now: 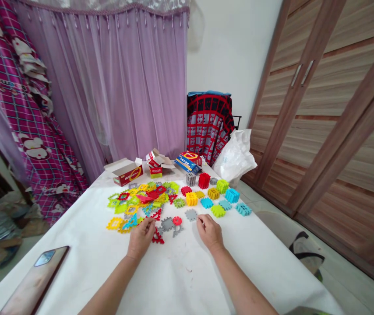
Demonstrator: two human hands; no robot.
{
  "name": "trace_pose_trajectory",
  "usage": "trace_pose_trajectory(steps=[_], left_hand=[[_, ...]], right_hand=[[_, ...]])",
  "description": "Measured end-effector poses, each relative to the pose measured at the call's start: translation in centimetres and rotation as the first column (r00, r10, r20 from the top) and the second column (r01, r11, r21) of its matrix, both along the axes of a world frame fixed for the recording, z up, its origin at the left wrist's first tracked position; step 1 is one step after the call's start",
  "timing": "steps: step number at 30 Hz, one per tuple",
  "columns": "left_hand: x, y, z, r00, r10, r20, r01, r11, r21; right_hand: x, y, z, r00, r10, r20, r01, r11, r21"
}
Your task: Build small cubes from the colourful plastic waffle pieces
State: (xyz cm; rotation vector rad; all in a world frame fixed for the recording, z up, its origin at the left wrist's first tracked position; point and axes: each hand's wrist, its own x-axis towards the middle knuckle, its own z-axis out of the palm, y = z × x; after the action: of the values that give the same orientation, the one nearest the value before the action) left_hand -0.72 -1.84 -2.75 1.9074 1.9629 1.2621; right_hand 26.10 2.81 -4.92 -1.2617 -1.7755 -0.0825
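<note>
Live now: on the blue box, white characters are displayed, too small to be read surely | on the open red box at left, pale lettering is carried, blurred | on the magenta checked cloth, letters are printed, distorted by folds | no word can be made out with certainty

A pile of pieces spreads over the middle of the desk, with stacks of pieces to its right. Behind them, boxes line the far edge. The left hand is at the pile's near side; the right hand is just before the stacks. A phone lies at the near left. Beyond the desk hang the curtain and, to its right, a cloth. A bag is at the far right corner, with the wardrobe farther right
</note>
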Motion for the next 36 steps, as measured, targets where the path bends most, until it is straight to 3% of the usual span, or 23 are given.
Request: trace_pose_trajectory(steps=[9,17,25,32,36], left_hand=[[-8.8,-0.8,1.3,0.949,0.283,-0.135,-0.294,0.953,-0.066],[-11.5,1.6,1.6,0.888,0.351,-0.297,-0.396,0.912,-0.105],[-12.4,5.8,3.1,0.875,0.161,-0.456,-0.230,0.968,-0.100],[-8.7,9.7,3.9,0.821,-0.042,-0.570,-0.051,0.988,-0.146],[-7.8,11.0,4.7,0.794,-0.113,-0.597,-0.033,0.973,-0.228]], right_hand=[[-3.5,1.8,0.4,0.996,0.082,0.031,-0.081,0.997,-0.014],[-5.8,3.3,0.4,0.988,0.140,0.061,-0.140,0.990,-0.009],[-6.4,3.9,0.5,0.986,0.163,0.036,-0.162,0.987,-0.010],[-6.3,3.9,0.4,0.982,0.184,-0.028,-0.185,0.982,-0.045],[-6.2,4.0,0.6,0.981,0.193,-0.029,-0.194,0.979,-0.061]])
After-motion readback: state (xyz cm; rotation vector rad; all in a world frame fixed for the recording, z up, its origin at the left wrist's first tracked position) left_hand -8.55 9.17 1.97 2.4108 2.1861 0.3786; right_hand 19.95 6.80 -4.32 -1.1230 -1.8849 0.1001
